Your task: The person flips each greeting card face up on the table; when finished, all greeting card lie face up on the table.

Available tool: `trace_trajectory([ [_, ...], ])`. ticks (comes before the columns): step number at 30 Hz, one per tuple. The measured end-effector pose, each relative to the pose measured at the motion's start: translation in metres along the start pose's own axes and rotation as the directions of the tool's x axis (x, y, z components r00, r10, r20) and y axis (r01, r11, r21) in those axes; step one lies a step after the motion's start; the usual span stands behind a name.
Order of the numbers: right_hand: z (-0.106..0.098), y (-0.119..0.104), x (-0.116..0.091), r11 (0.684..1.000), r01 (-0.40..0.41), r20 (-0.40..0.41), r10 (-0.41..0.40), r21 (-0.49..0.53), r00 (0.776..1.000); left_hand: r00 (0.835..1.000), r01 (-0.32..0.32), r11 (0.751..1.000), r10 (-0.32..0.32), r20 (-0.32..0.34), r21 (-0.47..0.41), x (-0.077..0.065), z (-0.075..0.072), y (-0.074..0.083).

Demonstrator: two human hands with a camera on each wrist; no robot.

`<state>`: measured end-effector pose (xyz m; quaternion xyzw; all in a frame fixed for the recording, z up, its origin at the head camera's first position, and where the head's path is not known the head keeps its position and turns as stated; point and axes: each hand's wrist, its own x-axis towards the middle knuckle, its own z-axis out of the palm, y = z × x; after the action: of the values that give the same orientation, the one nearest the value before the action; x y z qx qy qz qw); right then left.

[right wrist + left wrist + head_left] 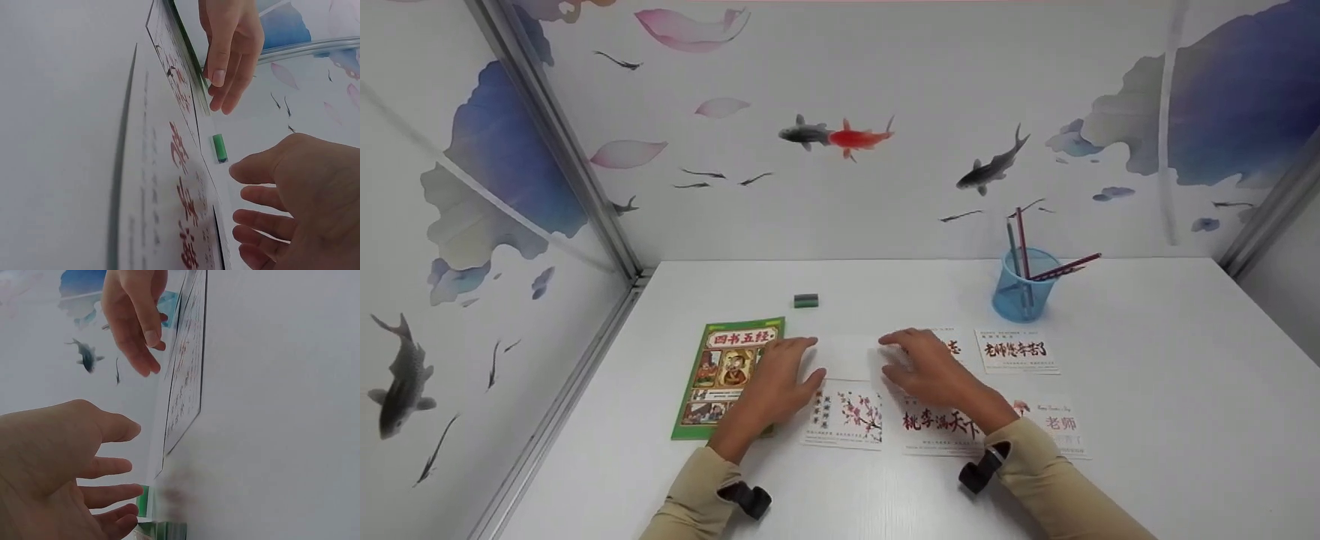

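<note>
My left hand (780, 379) hovers over the right side of a green picture book (727, 379), partly covering it. Opposite it, my right hand (930, 367) hangs above cards with red lettering, hiding much of one (952, 345) and the top of another (937, 431). Both hands have spread, gently bent fingers and hold nothing; a gap separates them. Between them lies a pale, blank-looking patch with a faint edge, perhaps a white card. Just below is a card with pink blossoms (851, 416). In the right wrist view, the left hand (233, 53) faces the right hand (304, 197).
A green eraser-like block (805, 301) lies behind the hands. At the back right stands a blue mesh cup (1024, 289) with several pencils. Two more cards, one with dark red lettering (1020, 351) and one with pink lettering (1061, 425), lie at right. Printed panels enclose the white table (840, 495).
</note>
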<state>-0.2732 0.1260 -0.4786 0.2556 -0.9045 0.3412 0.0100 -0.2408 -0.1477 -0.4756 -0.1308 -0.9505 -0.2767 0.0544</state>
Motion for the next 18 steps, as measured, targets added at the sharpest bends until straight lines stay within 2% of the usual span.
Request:
trace_trajectory([
  [3,0.004,-0.002,0.01,0.999,0.003,0.063,0.0,-0.048,0.998,1.0,-0.002,1.0,0.002,0.009,0.01,-0.003,0.001,-0.002],
  [8,0.004,-0.005,0.024,0.989,-0.04,0.159,0.063,-0.142,0.985,1.0,0.0,1.0,-0.001,0.031,0.03,-0.003,0.002,-0.001],
  [13,0.003,-0.005,0.034,0.984,-0.035,0.193,0.069,-0.173,0.979,0.999,-0.005,0.999,0.003,0.038,0.051,-0.001,0.003,-0.001],
  [18,0.003,-0.006,0.039,0.986,-0.019,0.212,0.055,-0.168,0.976,0.998,-0.04,0.999,0.04,0.039,0.008,-0.002,0.003,-0.002],
])
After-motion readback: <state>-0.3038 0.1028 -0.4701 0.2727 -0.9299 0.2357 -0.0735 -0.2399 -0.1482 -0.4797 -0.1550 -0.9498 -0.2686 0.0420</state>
